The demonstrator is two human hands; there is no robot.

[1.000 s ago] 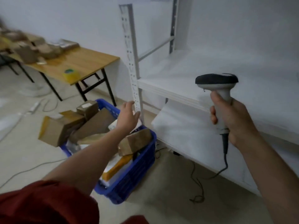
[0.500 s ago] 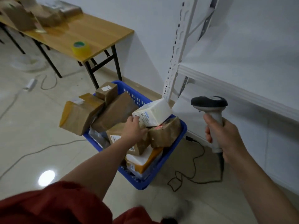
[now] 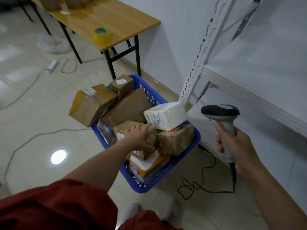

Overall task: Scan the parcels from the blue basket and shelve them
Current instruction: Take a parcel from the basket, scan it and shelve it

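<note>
A blue basket (image 3: 184, 159) on the floor is piled with several brown cardboard parcels and a white wrapped parcel (image 3: 166, 116) lying on top. My left hand (image 3: 140, 136) rests on a small brown parcel (image 3: 123, 129) in the middle of the pile, thumb curled round its near side, fingertips touching the white parcel's label. My right hand (image 3: 235, 141) grips the handle of a grey barcode scanner (image 3: 221, 117), held to the right of the basket. A red scan glow falls on another brown parcel (image 3: 176, 140). The white shelf (image 3: 249, 95) runs along the right.
A wooden table (image 3: 106, 19) with a yellow tape roll (image 3: 101, 34) stands behind the basket. The scanner's black cable (image 3: 196, 186) coils on the floor by the basket. More cables and a power strip (image 3: 51, 66) lie on the tiles at left. My shoes show at the bottom.
My view dropped from the shelf to the basket. My left hand came down onto the small brown parcel. The scanner lowered beside the basket and its red light now hits a parcel.
</note>
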